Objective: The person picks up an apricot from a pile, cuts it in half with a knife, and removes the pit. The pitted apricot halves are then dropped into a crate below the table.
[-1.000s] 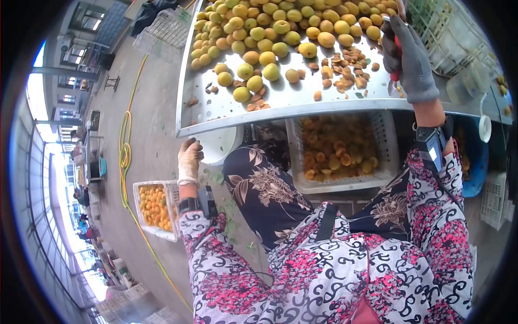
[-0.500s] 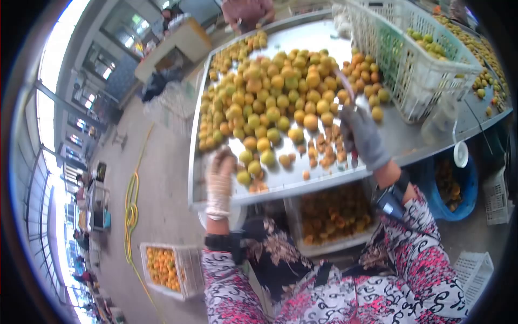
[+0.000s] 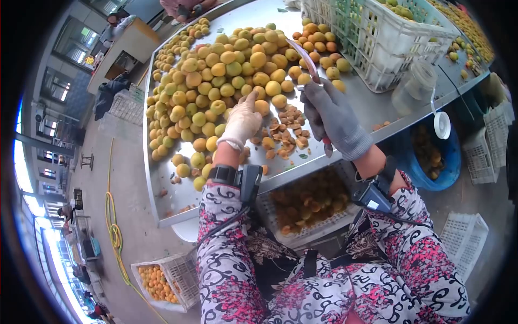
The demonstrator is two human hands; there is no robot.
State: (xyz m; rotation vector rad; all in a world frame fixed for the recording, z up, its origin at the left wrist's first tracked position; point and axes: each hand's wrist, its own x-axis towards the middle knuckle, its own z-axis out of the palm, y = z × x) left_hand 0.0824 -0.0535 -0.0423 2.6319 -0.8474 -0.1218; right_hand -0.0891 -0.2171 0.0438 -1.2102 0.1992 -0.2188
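My left hand [image 3: 242,122], in a pale glove with bare fingertips, has its thumb and fingers around an apricot [image 3: 262,107] at the front of the heap. My right hand [image 3: 335,120], in a grey glove, is closed around a curved knife [image 3: 308,57]. Its blade points up and away, and a red handle end shows below the hand. Yellow-green apricots [image 3: 217,69] lie heaped on the metal table [image 3: 276,176]. Small brownish cut apricot pieces [image 3: 288,130] are scattered between my two hands.
A plastic crate [image 3: 372,46] and a clear jar [image 3: 414,86] stand on the table at right. Below are a crate of dark cut fruit [image 3: 302,208], a blue tub [image 3: 450,167] and a crate of orange fruit [image 3: 186,281]. Another person [image 3: 186,7] is across the table.
My left hand has moved right and away from me, from the table's near left to an apricot at the heap's front. My right hand still holds the knife. The camera view has shifted.
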